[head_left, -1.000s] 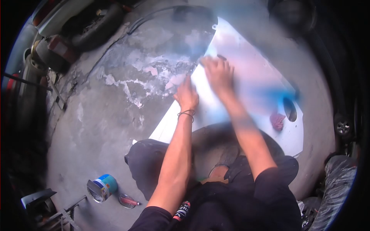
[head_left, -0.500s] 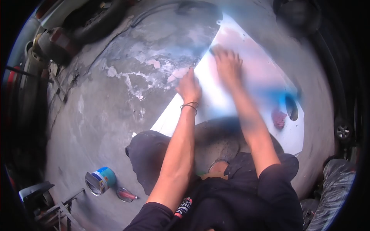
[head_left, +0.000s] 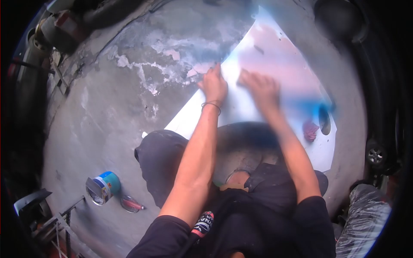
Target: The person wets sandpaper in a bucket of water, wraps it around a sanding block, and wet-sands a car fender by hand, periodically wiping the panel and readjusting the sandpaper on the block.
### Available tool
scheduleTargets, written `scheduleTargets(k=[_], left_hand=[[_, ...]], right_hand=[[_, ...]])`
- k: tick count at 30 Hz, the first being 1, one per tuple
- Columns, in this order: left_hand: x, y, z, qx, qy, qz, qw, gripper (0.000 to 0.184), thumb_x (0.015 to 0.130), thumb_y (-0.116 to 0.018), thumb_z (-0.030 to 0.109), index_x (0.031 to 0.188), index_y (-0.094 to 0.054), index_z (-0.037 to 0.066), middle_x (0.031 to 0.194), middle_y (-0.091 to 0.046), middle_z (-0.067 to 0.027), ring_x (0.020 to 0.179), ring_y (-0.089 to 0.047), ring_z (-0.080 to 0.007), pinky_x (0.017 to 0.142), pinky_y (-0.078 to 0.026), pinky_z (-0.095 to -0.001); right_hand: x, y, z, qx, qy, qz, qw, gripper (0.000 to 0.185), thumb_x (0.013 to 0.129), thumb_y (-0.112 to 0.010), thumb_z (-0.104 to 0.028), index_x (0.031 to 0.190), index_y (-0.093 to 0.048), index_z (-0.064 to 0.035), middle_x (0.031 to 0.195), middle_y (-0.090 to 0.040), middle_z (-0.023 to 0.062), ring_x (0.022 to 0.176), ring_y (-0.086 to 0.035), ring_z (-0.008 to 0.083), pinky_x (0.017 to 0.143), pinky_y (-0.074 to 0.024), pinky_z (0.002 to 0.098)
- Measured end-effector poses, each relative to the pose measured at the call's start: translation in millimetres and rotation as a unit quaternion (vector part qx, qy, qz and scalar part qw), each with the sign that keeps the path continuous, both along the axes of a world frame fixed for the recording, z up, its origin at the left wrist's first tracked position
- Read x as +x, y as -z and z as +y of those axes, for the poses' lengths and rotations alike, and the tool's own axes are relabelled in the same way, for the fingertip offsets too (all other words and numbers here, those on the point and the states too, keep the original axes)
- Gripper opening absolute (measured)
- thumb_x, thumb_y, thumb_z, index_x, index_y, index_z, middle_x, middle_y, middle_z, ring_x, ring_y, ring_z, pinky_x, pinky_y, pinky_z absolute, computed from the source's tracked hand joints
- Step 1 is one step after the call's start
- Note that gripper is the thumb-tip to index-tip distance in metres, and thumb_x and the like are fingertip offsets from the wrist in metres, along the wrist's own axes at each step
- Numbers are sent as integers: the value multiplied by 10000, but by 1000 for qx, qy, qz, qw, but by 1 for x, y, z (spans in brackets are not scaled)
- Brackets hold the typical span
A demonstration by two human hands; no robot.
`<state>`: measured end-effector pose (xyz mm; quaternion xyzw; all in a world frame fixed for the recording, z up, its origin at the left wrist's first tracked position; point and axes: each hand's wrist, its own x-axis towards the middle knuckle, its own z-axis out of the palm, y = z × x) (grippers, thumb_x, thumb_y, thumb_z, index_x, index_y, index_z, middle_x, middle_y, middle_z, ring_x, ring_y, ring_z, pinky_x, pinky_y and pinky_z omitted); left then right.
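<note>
A white and pinkish sheet panel, shaped like a car body part, slants across the floor in front of my knees. My left hand is at its left edge, fingers bent and closed over the rim. Above the panel's middle is my right hand, blurred by motion, with its fingers bent down together toward the surface. A small dark patch shows under those fingertips, too smeared to name. To the right on the panel lies a crumpled reddish cloth, beside an oval hole.
An open paint can with a blue label stands at lower left. Close to it lies a small red and clear object. A metal frame is at the left edge, a plastic-wrapped item at lower right. Worn concrete floor surrounds me.
My right hand has moved back toward me along the panel. My left hand stays at the left edge. The whole view has shifted slightly.
</note>
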<state>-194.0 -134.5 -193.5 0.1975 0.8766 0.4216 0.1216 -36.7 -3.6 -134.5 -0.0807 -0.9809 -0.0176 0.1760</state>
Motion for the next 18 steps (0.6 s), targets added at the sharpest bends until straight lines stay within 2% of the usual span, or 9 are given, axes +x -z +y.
scheduleTargets(k=[2,5,6,8,9,11,12,14,18], left_hand=[[-1,-2,-2,13,-2,1,1000,565,957,-589,77,1507,-681,166,1313,-740,-161,1279,-653,-389,1061,-380,-667],[-7,17,-4,76,11,-1,997,549,956,-561,123,1486,-701,159,1291,-752,-180,1263,-664,-406,1055,-381,-651],[-7,15,-4,75,15,1,997,549,956,-561,123,1486,-701,159,1291,-752,-180,1263,-664,-406,1055,-381,-651],[-4,7,-8,86,1,-7,996,512,1005,-526,231,1477,-710,160,1291,-758,-192,1255,-670,-417,1093,-365,-628],[-4,2,-11,82,4,-4,997,512,1005,-526,231,1477,-710,160,1291,-758,-192,1255,-670,-417,1093,-365,-628],[-5,-8,-12,73,9,-101,992,561,1076,-486,426,1571,-643,216,1537,-676,-170,1507,-545,-374,1281,-212,-638],[-4,-10,-12,73,9,-102,992,561,1076,-486,426,1571,-643,216,1537,-676,-170,1507,-545,-374,1281,-212,-638],[-1,-16,-6,55,-6,-53,997,530,1060,-497,364,1518,-671,162,1351,-740,-192,1307,-642,-421,1168,-312,-615],[0,-6,-3,36,-1,-32,999,548,1050,-507,367,1548,-633,179,1424,-704,-191,1366,-607,-425,1175,-302,-642]], right_hand=[[71,14,0,15,-4,29,999,523,967,-680,-103,1467,-715,-248,1363,-702,64,1172,-639,340,989,-466,502],[78,3,2,-5,-40,16,999,593,916,-673,-52,1480,-712,-235,1383,-700,69,1183,-634,339,1004,-457,502],[50,-6,-6,-10,-22,12,1000,622,896,-665,-37,1482,-702,-245,1399,-697,60,1221,-630,335,1036,-444,507],[-19,0,-1,-4,27,12,1000,640,902,-668,-36,1501,-675,-260,1396,-699,35,1225,-629,317,1046,-435,505],[-49,2,1,-7,33,30,999,616,913,-680,-50,1490,-682,-265,1405,-698,21,1223,-632,306,1044,-435,504],[-62,3,3,-9,39,49,998,591,923,-693,-64,1478,-689,-269,1413,-697,7,1220,-634,294,1042,-436,502],[-56,4,3,-7,39,44,998,547,936,-709,-88,1453,-713,-267,1423,-695,5,1223,-633,291,1051,-432,504],[-21,9,-1,-13,32,44,998,456,966,-729,-143,1406,-755,-260,1443,-691,5,1231,-630,287,1069,-426,509],[73,21,-26,-7,17,42,999,395,992,-743,-230,1385,-781,-259,1443,-692,20,1231,-625,287,1080,-424,509]])
